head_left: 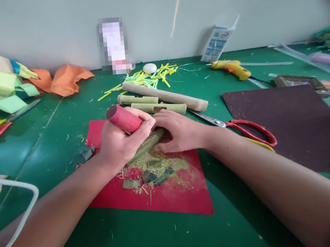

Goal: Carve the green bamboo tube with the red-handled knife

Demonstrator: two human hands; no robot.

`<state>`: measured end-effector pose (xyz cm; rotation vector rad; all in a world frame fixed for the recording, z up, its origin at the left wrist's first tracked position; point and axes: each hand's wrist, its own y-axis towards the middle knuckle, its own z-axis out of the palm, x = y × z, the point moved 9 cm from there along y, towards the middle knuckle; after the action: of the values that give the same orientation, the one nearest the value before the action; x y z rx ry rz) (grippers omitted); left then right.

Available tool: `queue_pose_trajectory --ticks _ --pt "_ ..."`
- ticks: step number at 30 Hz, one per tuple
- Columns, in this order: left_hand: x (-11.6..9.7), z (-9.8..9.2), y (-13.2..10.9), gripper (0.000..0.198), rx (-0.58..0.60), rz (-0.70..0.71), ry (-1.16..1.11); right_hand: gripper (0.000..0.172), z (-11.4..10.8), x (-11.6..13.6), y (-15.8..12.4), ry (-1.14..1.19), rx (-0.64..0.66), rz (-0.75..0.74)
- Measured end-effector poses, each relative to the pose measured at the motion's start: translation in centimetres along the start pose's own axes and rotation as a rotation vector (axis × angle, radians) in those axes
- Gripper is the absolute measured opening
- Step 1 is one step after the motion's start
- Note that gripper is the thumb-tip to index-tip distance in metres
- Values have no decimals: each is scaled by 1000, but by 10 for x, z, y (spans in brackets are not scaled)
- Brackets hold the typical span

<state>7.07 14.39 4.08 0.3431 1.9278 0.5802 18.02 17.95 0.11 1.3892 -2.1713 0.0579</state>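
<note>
My left hand is wrapped round a red cylindrical handle, its blade or working end hidden by the fingers. My right hand presses down on a green bamboo piece that lies slanted on a red sheet. Green shavings and bark chips are heaped on the sheet just below both hands. Behind the hands lie two more green bamboo pieces and a longer pale wooden stick.
Red-handled scissors lie to the right, beside a dark brown sheet. A yellow glue gun and cut straw pieces lie at the back. Coloured paper is piled at the left on the green table.
</note>
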Motion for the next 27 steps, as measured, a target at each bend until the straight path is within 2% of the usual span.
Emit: queue_pose_trajectory --ticks 3,6,13,27 --pt "9 6 -2 6 45 -87 -128 36 1 -2 1 -6 14 14" --pt "10 9 -2 7 65 -57 -197 33 0 -2 1 8 -3 2" --pt "5 14 -4 9 88 -11 -110 30 -1 -4 -1 33 -25 3" --pt "-1 7 -7 11 -12 61 -40 33 0 -6 -3 74 -33 24"
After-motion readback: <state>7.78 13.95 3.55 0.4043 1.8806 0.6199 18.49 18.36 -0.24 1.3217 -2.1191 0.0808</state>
